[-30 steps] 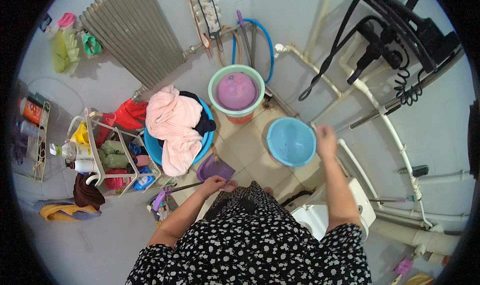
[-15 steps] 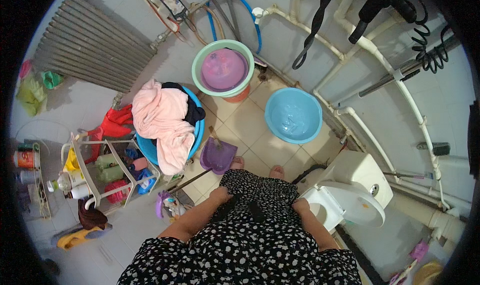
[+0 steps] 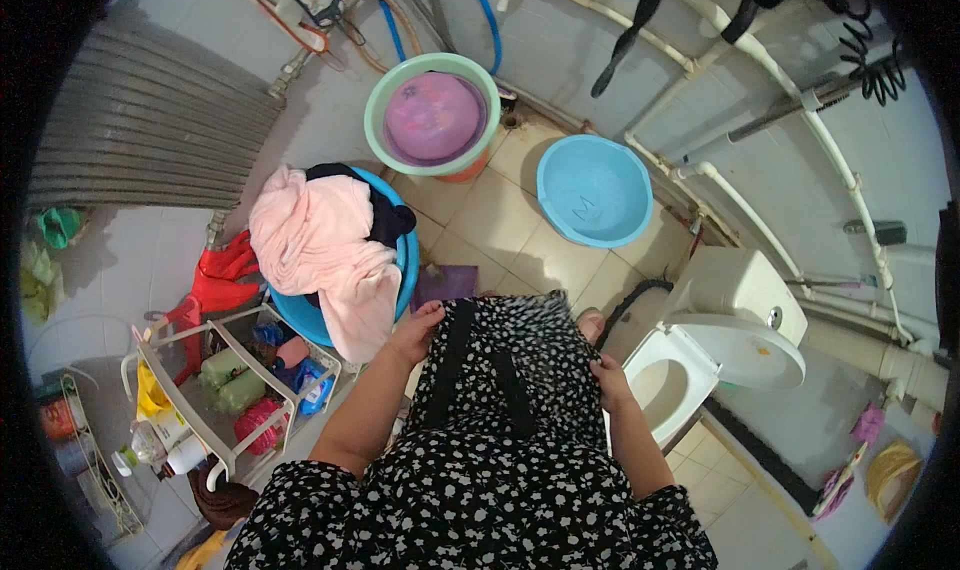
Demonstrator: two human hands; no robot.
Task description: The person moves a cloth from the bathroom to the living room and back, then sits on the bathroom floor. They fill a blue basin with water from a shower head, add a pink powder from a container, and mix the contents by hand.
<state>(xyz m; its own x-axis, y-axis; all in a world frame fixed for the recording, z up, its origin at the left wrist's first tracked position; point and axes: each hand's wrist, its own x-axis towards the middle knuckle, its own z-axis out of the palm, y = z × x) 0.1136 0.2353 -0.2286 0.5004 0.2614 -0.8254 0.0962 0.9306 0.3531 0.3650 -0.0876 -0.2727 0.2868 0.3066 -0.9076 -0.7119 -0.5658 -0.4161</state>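
Observation:
My left hand (image 3: 416, 336) is closed on the left side of the black dress (image 3: 500, 420) with small white flowers that I wear. My right hand (image 3: 608, 380) pinches the dress on its other side, beside the toilet bowl. Between the hands the skirt is spread and raised, its far edge blurred by motion. Two dark straps hang down its front. One foot (image 3: 590, 325) shows past the skirt; the other is hidden. Just beyond my left hand, a purple dustpan (image 3: 445, 284) is partly covered by the skirt.
A blue tub (image 3: 407, 270) heaped with pink cloth (image 3: 320, 240) stands left, next to a white rack (image 3: 215, 475) of bottles. Ahead are a green basin (image 3: 385, 85) holding a purple one and a light-blue basin (image 3: 594, 192). The toilet (image 3: 735, 295) stands right, lid raised.
Both hands have moved forward and lifted the skirt outward, so it now covers more of the dustpan and my feet. The view has shifted slightly.

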